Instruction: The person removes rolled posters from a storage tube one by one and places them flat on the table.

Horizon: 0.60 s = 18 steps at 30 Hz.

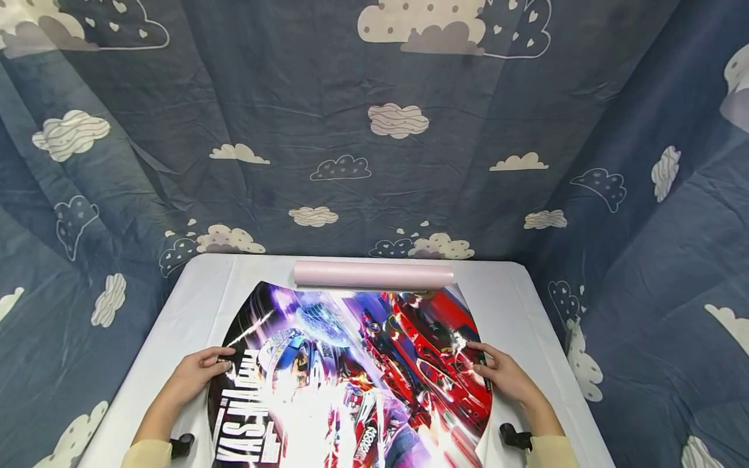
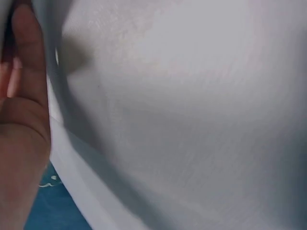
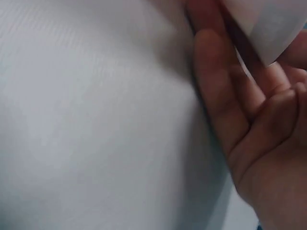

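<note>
A glossy poster (image 1: 328, 390) with a red racing car, a helmeted figure and large white lettering is spread before me, its sides bowed. My left hand (image 1: 192, 377) pinches its left edge near the lettering, thumb and fingers at the border. On the opposite edge, beside the red car, my right hand (image 1: 508, 374) pinches the sheet. The right wrist view shows a pale corner of the sheet (image 3: 276, 36) between the fingers. In the left wrist view, the fingers (image 2: 29, 48) lie along a pale, curved surface. Bright glare washes out the poster's lower middle.
A pale pink roll (image 1: 373, 275) lies across the back of the white table (image 1: 550, 338), right behind the poster's far edge. Dark blue cloud-patterned cloth (image 1: 339, 84) hangs behind and on both sides. Small black devices (image 1: 183, 446) sit at both wrists.
</note>
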Each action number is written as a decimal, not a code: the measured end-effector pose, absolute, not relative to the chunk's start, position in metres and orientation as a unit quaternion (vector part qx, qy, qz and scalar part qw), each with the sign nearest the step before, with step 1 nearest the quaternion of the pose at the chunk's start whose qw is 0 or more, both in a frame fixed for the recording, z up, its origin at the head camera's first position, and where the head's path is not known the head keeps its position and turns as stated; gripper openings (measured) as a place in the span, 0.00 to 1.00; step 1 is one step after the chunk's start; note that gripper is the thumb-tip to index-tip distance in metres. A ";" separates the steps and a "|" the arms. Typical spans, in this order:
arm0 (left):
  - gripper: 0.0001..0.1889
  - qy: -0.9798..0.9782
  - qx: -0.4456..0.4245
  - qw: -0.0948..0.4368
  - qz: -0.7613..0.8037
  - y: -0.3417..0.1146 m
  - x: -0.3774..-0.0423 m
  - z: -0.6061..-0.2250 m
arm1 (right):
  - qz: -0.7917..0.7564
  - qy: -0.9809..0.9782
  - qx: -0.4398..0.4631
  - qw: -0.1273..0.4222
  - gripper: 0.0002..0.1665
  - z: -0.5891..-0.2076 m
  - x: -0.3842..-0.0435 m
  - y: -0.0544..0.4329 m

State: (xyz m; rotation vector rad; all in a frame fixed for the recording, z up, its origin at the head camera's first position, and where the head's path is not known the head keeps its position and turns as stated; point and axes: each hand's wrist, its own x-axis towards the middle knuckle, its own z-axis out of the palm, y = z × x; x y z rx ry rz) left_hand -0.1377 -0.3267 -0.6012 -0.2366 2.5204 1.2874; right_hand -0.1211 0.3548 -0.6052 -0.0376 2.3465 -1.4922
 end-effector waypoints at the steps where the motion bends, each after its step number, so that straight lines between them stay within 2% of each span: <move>1: 0.28 0.874 -0.081 0.151 0.455 -0.328 -0.136 -0.601 | -0.549 0.816 -0.021 0.179 0.38 -0.606 -0.119 0.357; 4: 0.31 0.862 -0.081 0.150 0.477 -0.331 -0.133 -0.598 | -0.601 0.780 -0.029 0.173 0.37 -0.610 -0.113 0.364; 9: 0.33 0.849 -0.074 0.131 0.507 -0.334 -0.128 -0.589 | -0.665 0.733 -0.030 0.143 0.27 -0.614 -0.102 0.373; 12: 0.32 0.839 -0.071 0.114 0.528 -0.333 -0.126 -0.581 | -0.689 0.716 -0.030 0.112 0.26 -0.612 -0.099 0.377; 15: 0.28 0.829 -0.064 0.084 0.549 -0.331 -0.124 -0.573 | -0.694 0.716 -0.020 0.074 0.25 -0.608 -0.098 0.379; 18: 0.18 0.814 -0.050 0.038 0.578 -0.328 -0.121 -0.567 | -0.691 0.722 -0.007 0.041 0.21 -0.603 -0.095 0.378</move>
